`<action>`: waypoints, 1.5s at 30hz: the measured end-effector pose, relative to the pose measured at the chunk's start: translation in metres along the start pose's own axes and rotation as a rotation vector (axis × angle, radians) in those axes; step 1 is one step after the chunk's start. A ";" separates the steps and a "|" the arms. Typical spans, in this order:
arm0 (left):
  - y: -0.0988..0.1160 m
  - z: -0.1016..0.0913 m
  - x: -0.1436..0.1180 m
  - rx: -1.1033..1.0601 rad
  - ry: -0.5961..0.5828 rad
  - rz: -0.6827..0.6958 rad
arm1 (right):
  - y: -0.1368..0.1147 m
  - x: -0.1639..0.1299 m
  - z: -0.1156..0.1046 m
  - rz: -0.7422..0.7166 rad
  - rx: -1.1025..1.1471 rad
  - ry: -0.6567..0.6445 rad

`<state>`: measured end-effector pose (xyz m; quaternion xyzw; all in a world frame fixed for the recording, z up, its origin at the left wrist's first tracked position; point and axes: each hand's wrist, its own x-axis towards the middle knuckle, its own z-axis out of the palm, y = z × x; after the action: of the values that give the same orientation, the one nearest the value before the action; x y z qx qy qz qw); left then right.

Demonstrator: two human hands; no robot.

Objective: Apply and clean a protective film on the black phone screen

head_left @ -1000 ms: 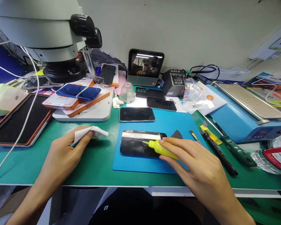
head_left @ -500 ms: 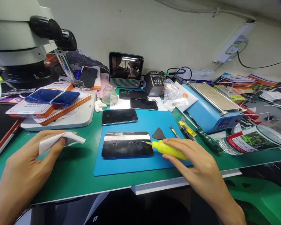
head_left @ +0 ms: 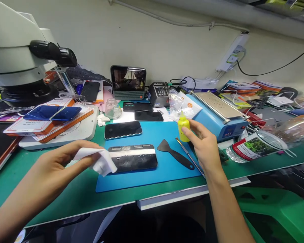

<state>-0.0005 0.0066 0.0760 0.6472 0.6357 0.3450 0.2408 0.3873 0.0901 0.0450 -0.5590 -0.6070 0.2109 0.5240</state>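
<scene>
A black phone (head_left: 133, 158) lies flat on a blue mat (head_left: 152, 175), its screen wet and streaked. My left hand (head_left: 58, 165) pinches a white wipe (head_left: 101, 162) whose free end hangs over the phone's left end. My right hand (head_left: 202, 143) holds a small yellow squeeze bottle (head_left: 183, 125) upright above the mat's right edge, nozzle pointing up, well clear of the phone. A black plastic scraper (head_left: 176, 154) lies on the mat between the phone and my right hand.
A second phone (head_left: 123, 129) lies at the mat's far edge, two more (head_left: 148, 116) behind it. A microscope (head_left: 20, 67) and boxed parts (head_left: 48, 119) fill the left. A blue heating machine (head_left: 218, 116), a lying plastic bottle (head_left: 263, 143) and tools (head_left: 190, 157) crowd the right.
My right hand lifted the yellow bottle off the phone screen and carried it right and back, turning it upright. My left hand brought the wipe rightward to the phone's left end.
</scene>
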 end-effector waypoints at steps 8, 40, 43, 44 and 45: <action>0.025 0.015 0.029 -0.312 -0.489 -0.028 | 0.028 0.018 0.014 0.069 0.098 -0.034; 0.007 0.032 0.043 -0.083 -0.346 0.318 | -0.051 -0.064 0.057 -0.310 -0.259 0.088; -0.020 0.030 0.037 0.209 -0.267 0.550 | -0.044 -0.063 0.059 -0.352 -0.401 0.074; -0.027 0.031 0.035 0.266 -0.262 0.595 | -0.043 -0.066 0.060 -0.372 -0.440 0.045; -0.034 0.032 0.034 0.298 -0.254 0.618 | -0.043 -0.070 0.060 -0.391 -0.470 0.011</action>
<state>-0.0004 0.0464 0.0345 0.8745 0.4183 0.2218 0.1054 0.3025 0.0345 0.0316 -0.5386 -0.7324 -0.0433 0.4143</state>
